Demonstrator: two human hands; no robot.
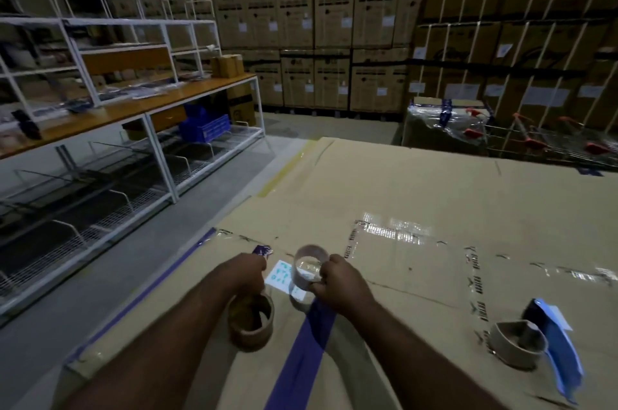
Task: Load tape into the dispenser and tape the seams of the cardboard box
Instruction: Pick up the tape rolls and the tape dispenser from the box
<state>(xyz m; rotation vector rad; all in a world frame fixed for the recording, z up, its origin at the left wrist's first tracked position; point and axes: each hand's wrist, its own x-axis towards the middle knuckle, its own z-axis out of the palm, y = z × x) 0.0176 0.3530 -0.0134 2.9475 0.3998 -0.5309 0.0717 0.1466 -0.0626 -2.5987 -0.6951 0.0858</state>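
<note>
We are standing in a dim warehouse. Stacked cardboard cartons (334, 34) form a wall across the back and rise higher on the right. On the left stands a white metal shelving unit (110, 101) with orange wooden boards, and a blue plastic crate (204, 127) sits on its lower wire shelf. Shopping trolleys with red handles (548, 142) stand at the far right. The floor is grey concrete.

In front of us lies a large flat cardboard box (418, 195) that serves as our work surface. Clear tape shines along its seams, and a strip of blue tape (301, 352) runs toward us down the middle. A small white label (279, 275) is stuck beside it.

Our right hand (341, 282) grips a clear tape roll (309, 267), held upright just above the box. Our left hand (242, 270) is closed, fingers curled; we cannot tell what it pinches. Below it a brown tape roll (250, 321) stands on the cardboard. Near the right edge lies a blue tape dispenser (558, 342), with an empty cardboard core (516, 347) touching it.
</note>
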